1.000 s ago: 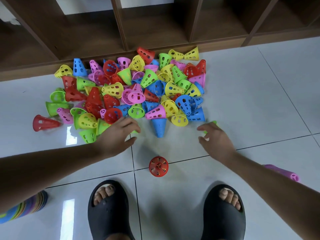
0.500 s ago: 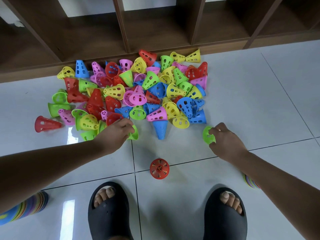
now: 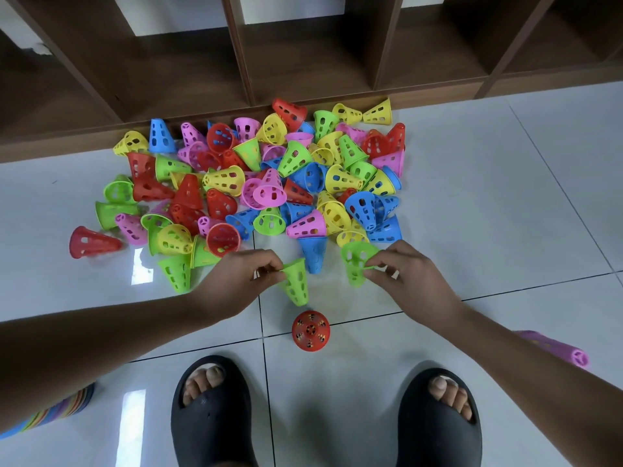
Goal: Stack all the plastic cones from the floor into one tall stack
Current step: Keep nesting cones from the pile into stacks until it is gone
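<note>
Below left fingers (image 3: 271, 262), rim-pinched green cone (image 3: 297, 283), another cone (image 3: 354, 256) between right fingers (image 3: 381, 261)

Smooth, perforated plastic cones (image 3: 256, 183) lie on glossy white tiles (image 3: 488, 214), with matt dark wood shelving (image 3: 303, 62) at twelve o'clock and matt black rubbery slippers (image 3: 212, 419) at six.

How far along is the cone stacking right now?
Done: a red-topped stack seems to stand upright, and two more lie flat, a striped stack and a pink stack. In hand: the left hand pinches a green cone, the right hand a second green cone. Left: the big pile lies loose, and the stacks are not yet joined.
</note>
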A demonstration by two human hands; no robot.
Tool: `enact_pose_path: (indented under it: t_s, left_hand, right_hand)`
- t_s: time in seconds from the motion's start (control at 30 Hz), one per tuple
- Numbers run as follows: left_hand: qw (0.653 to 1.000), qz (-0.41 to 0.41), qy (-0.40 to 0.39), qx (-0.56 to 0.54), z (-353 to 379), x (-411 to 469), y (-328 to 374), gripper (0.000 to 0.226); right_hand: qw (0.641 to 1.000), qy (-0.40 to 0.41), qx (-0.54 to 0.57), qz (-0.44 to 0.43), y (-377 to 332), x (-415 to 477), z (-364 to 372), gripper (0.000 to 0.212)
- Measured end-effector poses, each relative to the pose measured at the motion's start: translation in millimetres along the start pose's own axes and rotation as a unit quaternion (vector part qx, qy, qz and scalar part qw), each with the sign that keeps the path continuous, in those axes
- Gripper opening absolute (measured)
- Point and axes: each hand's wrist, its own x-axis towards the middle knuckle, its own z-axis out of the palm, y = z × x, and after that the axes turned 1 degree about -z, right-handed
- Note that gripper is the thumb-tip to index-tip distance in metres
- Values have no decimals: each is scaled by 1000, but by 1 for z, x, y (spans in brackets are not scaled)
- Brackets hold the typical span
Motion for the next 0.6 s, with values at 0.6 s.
enact_pose_path:
  t_s: [0.6]
  left_hand:
    - [960, -194, -124, -160, 22, -28, 43, 25]
  right_hand:
    - [781, -291, 522, 180, -43, -30, 3, 28]
